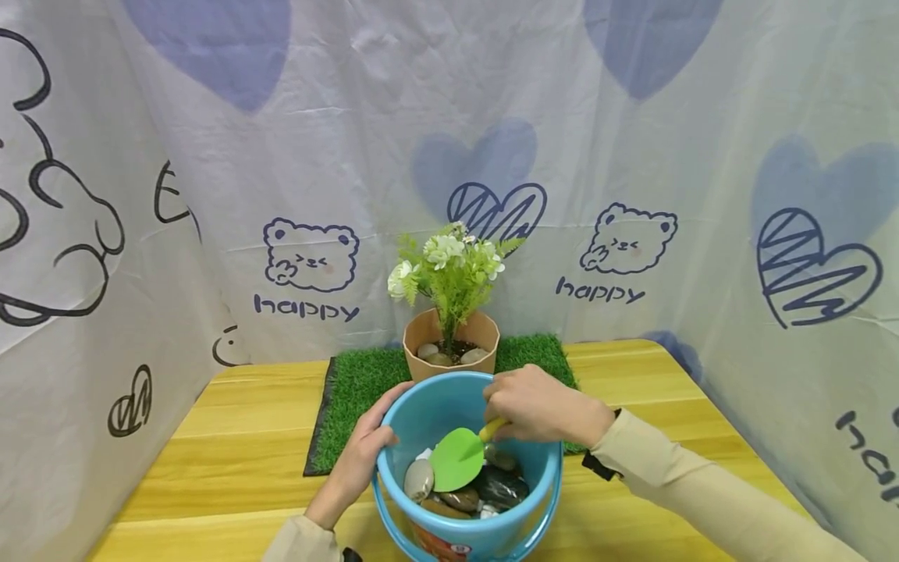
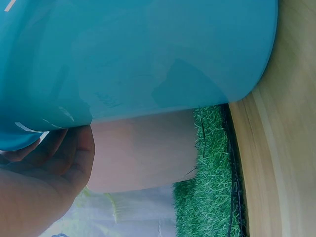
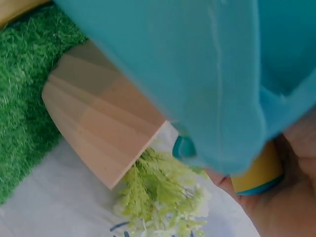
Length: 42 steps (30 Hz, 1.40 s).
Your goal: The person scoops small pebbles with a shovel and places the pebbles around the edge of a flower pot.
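Green-bladed scoop (image 1: 458, 462) with yellow handle (image 1: 494, 428) in a blue bucket (image 1: 437, 412)
Right hand (image 1: 537, 406) grips the handle above glossy stones (image 1: 500, 488); left hand (image 1: 364, 443) grasps the left rim

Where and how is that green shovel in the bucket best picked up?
Probably by its yellow handle, from above on the right: the handle points that way, while the green blade lies over stones inside the bucket. The right hand holds it there.
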{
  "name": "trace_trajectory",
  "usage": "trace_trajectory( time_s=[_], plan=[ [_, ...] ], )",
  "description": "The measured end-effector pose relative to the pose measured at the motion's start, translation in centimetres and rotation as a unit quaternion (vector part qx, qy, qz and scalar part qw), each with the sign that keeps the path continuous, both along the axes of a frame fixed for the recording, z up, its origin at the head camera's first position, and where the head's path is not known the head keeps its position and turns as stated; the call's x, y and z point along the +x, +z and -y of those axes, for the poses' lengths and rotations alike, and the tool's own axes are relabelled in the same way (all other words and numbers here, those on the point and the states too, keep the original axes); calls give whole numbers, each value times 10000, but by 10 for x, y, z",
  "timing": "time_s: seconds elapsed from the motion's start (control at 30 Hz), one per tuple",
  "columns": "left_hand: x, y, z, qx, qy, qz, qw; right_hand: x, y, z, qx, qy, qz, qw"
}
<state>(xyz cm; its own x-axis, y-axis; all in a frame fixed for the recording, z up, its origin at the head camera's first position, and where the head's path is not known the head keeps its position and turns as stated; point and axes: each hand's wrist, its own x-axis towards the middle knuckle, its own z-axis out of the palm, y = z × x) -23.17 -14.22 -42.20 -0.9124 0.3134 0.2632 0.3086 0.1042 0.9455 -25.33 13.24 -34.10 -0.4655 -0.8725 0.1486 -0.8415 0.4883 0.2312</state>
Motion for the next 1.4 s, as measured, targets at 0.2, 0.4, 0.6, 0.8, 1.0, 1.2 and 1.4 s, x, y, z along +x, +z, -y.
trace_trajectory(
  time_s=[0.2, 0.4, 0.6, 0.8, 1.0, 1.2, 1.4],
  plan=[
    [0, 0, -1, 18, -58, 65, 10000, -3, -7, 6, -68, 223, 210, 9995],
    [0, 1, -2, -38, 0, 29, 10000, -4, -10, 3, -167, 131, 493, 9986],
    [-1, 2, -2, -52, -2, 21, 10000, -3, -8, -1, -303, 35, 641, 9975],
    [0, 2, -2, -95, 8, 4, 10000, -5, 0, -8, -579, -17, 580, 9966],
    [0, 2, -2, -100, 57, 1, 9999, -7, 6, -14, -869, -159, 624, 9941],
    [0, 2, -1, -112, 87, 39, 9999, -9, 4, -18, -980, -285, 674, 9925],
    [-1, 0, 0, -141, 120, 16, 9998, -9, 0, -23, -1139, -361, 684, 9905]
  ],
)
